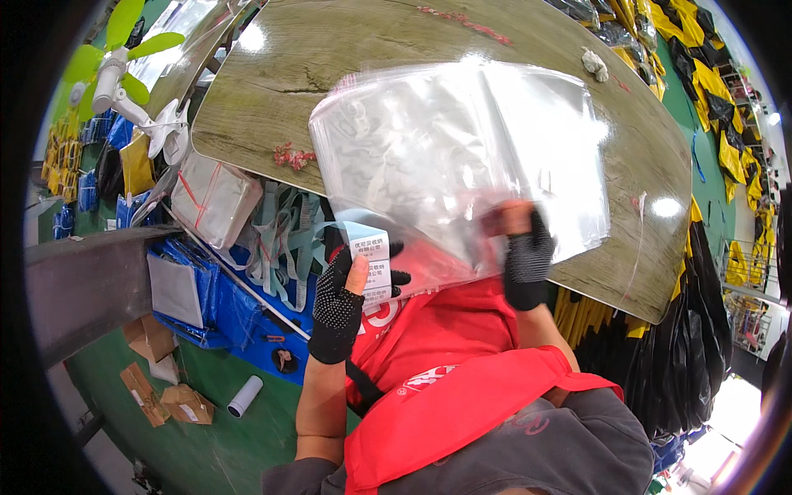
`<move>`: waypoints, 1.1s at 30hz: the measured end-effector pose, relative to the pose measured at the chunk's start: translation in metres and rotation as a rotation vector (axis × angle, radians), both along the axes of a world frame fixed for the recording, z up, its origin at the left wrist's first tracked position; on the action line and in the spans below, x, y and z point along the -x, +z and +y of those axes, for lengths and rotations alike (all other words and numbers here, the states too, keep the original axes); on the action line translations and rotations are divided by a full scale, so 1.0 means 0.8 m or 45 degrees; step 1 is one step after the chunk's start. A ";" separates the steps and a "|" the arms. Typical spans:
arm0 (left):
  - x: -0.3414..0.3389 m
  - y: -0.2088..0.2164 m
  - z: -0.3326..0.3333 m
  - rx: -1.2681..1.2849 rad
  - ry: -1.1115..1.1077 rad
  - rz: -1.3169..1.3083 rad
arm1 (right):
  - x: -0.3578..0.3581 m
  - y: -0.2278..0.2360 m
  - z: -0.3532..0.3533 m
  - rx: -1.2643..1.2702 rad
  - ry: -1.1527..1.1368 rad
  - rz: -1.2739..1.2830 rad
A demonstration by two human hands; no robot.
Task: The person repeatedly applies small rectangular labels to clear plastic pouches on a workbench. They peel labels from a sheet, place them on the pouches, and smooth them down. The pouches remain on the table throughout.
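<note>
My left hand (pixel 336 312), in a black fingerless glove with pale grip dots, is closed on a strip of white printed labels (pixel 375 271). The thumb presses on the strip's face, and its light-blue backing curls over at the top. A wide stack of clear plastic bags (pixel 412 140) lies on the wood-look table (pixel 264 99) and overhangs its near edge. Over the near right part of the stack is my right hand (pixel 528 256), in a matching glove. Motion smears its fingers, so I cannot make out their grip.
Used light-blue backing strips (pixel 285 223) hang left of the table, beside a tied bundle of clear bags (pixel 213 198). A green fan (pixel 111 70) stands at far left. Blue packs (pixel 198 289), cardboard boxes (pixel 188 404) and a white roll (pixel 245 396) lie lower left. Black-and-yellow bags (pixel 685 330) hang at right.
</note>
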State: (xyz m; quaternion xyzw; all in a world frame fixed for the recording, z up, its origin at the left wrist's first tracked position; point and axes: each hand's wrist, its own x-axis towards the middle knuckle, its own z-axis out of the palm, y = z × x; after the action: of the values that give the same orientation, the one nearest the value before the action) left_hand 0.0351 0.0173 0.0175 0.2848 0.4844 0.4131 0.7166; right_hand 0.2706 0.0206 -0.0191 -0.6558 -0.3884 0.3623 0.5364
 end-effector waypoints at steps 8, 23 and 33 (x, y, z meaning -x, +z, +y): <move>0.002 0.001 -0.010 0.019 -0.053 0.030 | -0.039 0.061 -0.040 -0.389 -0.683 -1.518; 0.030 0.014 -0.021 -0.151 -0.615 0.580 | 0.065 0.050 0.024 -0.025 0.979 -0.006; 0.030 0.018 -0.025 -0.161 -0.515 0.512 | 0.067 0.043 0.027 -0.462 0.911 -0.290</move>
State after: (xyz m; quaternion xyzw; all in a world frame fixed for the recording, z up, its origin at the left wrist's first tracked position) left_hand 0.0111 -0.0026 0.0322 0.4958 0.5233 0.2263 0.6551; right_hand 0.2166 0.0422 0.0152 -0.4102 -0.7061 0.3766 0.4374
